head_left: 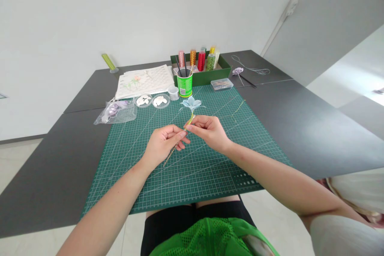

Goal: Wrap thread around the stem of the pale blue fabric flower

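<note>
We see green gridded cutting mat (pixel 129 176) of matt surface, smooth dark-grey tabletop (pixel 285 120), clear glossy plastic bag (pixel 127 112)

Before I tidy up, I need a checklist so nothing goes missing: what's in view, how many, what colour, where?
Flower: one, pale blue, green stem between both hands' fingers
Mat: one, green, under the hands
Table: dark grey, under the mat
Box: one, dark green, back
Spools: at least six, mixed colours, in box
Can: one, bright green, before box
Papers: stack, white, back left
Dishes: two, clear, white pieces inside, by papers
Tub: one, clear, beside can
Case: one, clear, right of can
Bag: one, clear, left
Purple flower: one, back right
Cord: pale, back right
Wall: white, behind
Left hand, right hand: one each, bare, centre
</note>
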`<state>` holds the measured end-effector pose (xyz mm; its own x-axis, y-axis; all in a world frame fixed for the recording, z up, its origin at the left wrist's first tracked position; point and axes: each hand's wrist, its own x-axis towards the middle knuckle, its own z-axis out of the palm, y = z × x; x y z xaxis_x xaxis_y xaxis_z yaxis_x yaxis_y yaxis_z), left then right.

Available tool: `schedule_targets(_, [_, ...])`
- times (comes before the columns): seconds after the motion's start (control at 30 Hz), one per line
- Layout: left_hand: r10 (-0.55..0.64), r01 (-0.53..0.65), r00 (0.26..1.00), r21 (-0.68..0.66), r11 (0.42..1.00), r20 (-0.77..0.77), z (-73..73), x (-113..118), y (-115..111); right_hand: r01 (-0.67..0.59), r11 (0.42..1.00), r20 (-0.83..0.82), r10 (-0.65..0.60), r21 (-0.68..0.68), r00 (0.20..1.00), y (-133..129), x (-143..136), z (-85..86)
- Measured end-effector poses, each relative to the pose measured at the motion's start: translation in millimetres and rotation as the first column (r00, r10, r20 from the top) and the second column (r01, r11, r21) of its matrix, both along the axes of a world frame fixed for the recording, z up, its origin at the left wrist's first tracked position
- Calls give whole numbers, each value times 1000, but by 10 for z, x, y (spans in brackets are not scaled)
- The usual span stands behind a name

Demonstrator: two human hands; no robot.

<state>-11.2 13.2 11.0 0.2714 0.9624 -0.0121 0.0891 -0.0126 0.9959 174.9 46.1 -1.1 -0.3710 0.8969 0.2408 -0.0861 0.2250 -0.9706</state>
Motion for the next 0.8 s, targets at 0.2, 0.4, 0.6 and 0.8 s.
schedule_targets(0.2, [67,-57,990,83,995,-121,-31,-8,-32,71,996,20,-72,48,997,-20,-24,-15])
schedule_targets(0.4, [293,-45,835,472,880,-466,-36,-11,-110,124,988,51,-129,96,990,-20,-42,-45])
schedule_targets(0.6, [86,-69,985,115,991,-149,-1,9,-54,89,990,35,-94,109,995,-40,-8,0])
schedule_targets(0.8, [-71,102,988,-235,967,137,24,-29,14,14,996,48,-18,92,999,-35,21,19])
